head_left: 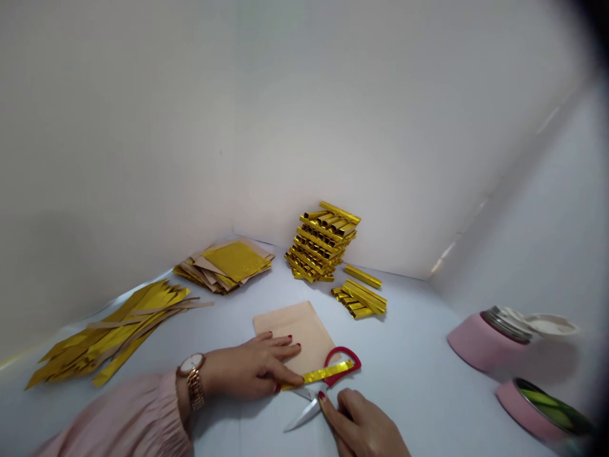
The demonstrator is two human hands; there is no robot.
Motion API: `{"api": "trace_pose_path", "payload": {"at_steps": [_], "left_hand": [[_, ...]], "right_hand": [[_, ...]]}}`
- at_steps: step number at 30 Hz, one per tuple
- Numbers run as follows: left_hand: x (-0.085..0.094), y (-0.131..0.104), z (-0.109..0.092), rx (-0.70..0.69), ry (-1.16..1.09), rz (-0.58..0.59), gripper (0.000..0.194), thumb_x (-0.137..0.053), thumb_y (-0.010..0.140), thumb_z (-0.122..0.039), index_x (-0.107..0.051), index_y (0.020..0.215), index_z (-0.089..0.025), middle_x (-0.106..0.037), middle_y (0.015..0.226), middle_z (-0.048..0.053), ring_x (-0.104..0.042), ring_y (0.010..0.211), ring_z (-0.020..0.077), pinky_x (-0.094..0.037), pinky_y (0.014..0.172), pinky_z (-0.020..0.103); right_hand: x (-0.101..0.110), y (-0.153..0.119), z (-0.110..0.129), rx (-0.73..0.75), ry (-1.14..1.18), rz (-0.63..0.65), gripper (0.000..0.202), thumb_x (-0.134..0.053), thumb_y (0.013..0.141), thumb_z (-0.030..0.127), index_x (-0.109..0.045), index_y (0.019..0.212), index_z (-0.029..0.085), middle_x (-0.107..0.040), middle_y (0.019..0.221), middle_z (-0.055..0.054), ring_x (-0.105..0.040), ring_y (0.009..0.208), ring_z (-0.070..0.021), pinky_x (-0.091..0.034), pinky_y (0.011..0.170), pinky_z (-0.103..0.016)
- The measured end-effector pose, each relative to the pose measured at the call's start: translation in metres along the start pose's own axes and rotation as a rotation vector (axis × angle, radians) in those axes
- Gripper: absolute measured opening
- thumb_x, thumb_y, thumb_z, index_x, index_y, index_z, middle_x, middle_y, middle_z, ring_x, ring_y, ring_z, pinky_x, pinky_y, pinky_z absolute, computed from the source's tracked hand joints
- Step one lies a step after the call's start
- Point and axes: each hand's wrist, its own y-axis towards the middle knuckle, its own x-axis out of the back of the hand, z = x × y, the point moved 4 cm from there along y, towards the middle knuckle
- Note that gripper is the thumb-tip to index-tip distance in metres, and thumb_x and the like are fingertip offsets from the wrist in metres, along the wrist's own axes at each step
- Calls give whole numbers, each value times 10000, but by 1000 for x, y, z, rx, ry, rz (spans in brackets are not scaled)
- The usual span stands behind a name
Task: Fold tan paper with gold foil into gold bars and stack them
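A square of paper, tan side up, lies on the table with its near edge folded over into a gold strip. My left hand rests flat on the paper with its fingers spread, thumb and index finger near the strip's left end. Beside the near edge lie open scissors, blades pointing left; one red handle loop shows beneath the strip's right end. My right hand is closed at the scissors, its red-nailed thumb by the pivot. The other handle loop is hidden by that hand.
Gold and tan strips lie at left, with a stack of gold paper squares behind. Gold paper tubes are stacked crosswise by the wall; several more tubes lie nearby. A pink flask and a pink cup stand at right.
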Motion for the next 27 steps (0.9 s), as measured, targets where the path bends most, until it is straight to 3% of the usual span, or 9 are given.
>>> {"api": "trace_pose_path", "payload": {"at_steps": [3,7,15,23,27], "left_hand": [[-1,0,-1,15,21,-27,419,-493,891,-147,-548,1257,-343,-351,1458,77,-264,1342,313,-233,1027,589],[-4,0,1,8,7,-59,433,-488,905,-151,-515,1281,-365,-349,1460,55,-261,1344,295,-229,1039,568],[-4,1,1,7,18,-8,547,-461,856,-40,-482,1314,-337,-323,1465,106,-242,1347,310,-231,1006,613],[-2,1,-1,13,23,3,453,-463,896,-94,-518,1292,-308,-321,1467,119,-240,1349,307,-222,1023,590],[-4,1,1,12,18,9,524,-463,866,-47,-491,1312,-322,-313,1472,110,-223,1356,299,-200,1026,595]], "right_hand": [[0,1,-1,5,-1,8,407,-399,778,16,-616,1105,124,-564,677,-56,-537,517,-147,-440,467,-203],[0,2,-2,1,6,8,412,-382,785,23,-610,1110,130,-577,687,-60,-535,524,-150,-449,470,-203],[1,7,2,-2,4,36,390,-370,800,29,-633,1081,91,-570,672,-75,-546,514,-158,-464,453,-219],[0,-2,1,-7,4,47,405,-365,811,7,-625,1099,120,-545,659,-49,-527,502,-140,-443,457,-202],[-4,-3,1,-13,25,76,421,-384,806,10,-588,1157,125,-556,709,-61,-542,552,-151,-459,498,-216]]}}
